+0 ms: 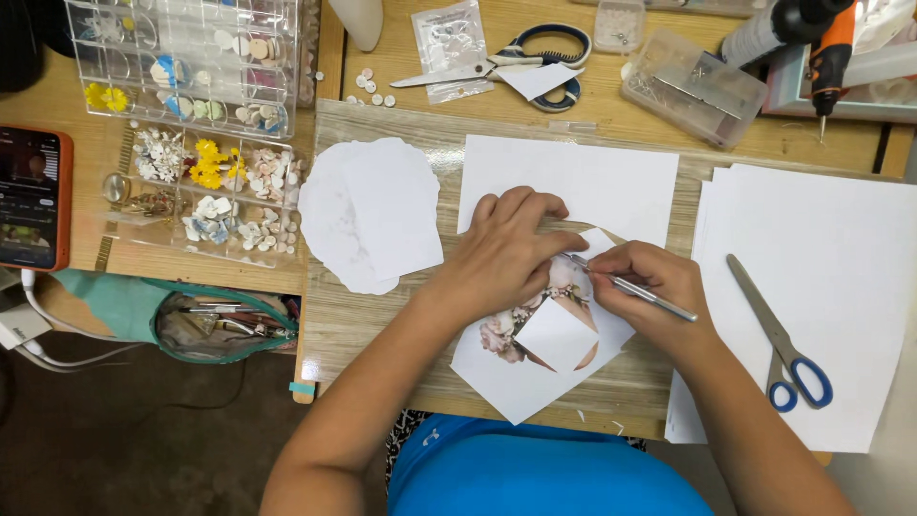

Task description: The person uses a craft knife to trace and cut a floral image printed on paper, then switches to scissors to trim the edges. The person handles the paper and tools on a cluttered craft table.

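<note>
Two hands over the wooden worktop [382, 325]. Left hand [501, 253] lies palm down, fingers together and flat, pressing a white paper sheet [535, 382] that bears a flower picture [501, 334], partly covered by a smaller white square [556, 334] set on the diagonal. Right hand [654, 282] has its grip pinched shut on one thin metal craft knife [630, 287], the tip at the paper just beside the left fingertips. Scissors counted: two pairs, one blue-handled pair [778, 334] on the paper stack [831, 248] to the right, one dark-handled pair [506, 67] at the far edge. One larger white sheet [611, 182] lies behind the hands; cut white paper shapes [368, 225] lie to the left, number unclear since they overlap. Two clear compartment boxes [205, 124] hold small flowers and beads. One phone [33, 196] lies far left, one green pouch [205, 320] below the boxes.
</note>
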